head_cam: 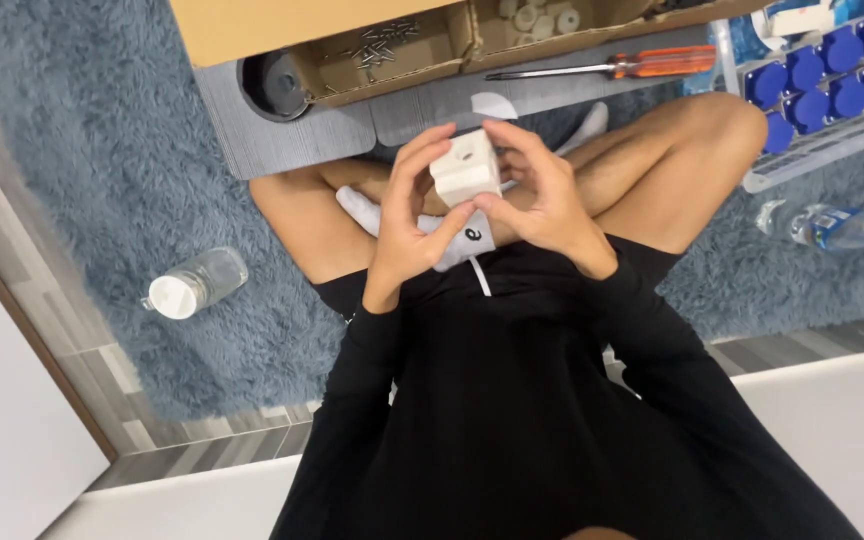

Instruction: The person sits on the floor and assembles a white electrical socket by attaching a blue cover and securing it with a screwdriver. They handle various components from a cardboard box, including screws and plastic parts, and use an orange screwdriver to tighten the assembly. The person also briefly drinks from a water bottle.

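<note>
A small white square block (466,167) with a round hole in one face is held up over my crossed legs. My left hand (404,215) grips it from the left, thumb under its lower edge. My right hand (544,195) grips it from the right, fingers curled over its top and far side. Both hands touch the block. Black sleeves cover both arms.
A grey board (282,140) lies ahead on the blue shaggy rug (102,150), carrying a cardboard box (382,50) of screws and white rollers. An orange-handled screwdriver (612,66) lies beside it. A crate of blue-capped bottles (832,80) stands right. Loose bottles lie at left (195,283) and right (832,228).
</note>
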